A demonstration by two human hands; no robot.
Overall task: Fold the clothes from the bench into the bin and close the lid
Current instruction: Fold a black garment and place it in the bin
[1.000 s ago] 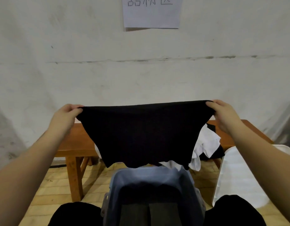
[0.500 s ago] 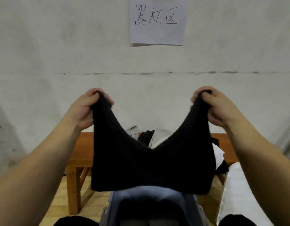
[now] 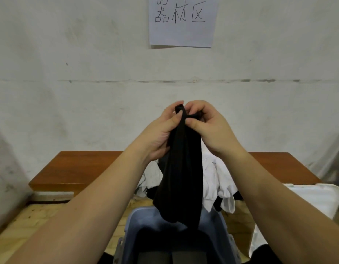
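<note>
black garment (image 3: 179,178): hangs doubled in a narrow drape from both hands, its lower end dangling just over the far rim of the bin, in front of the bench
left hand (image 3: 161,134): thumb and fingers pinch the top edge of the cloth from the left
right hand (image 3: 208,126): fingers curled, pinching the same top edge, touching the left hand
bin (image 3: 138,221): blue-grey, open, directly below; dark folded pieces seem to lie at its bottom
lid (image 3: 317,202): white, off the bin, lying to the right
bench (image 3: 84,168): brown wood, carries a heap of white clothes (image 3: 216,180) with some dark ones
slip risk: two corners share one small pinch; handing both to one hand could drop a layer and undo the fold
snag risk: the dangling end is close to the rim and could catch there, bunching the cloth
lowering risk: soft fabric may crumple if let go from this height, I judge
</note>
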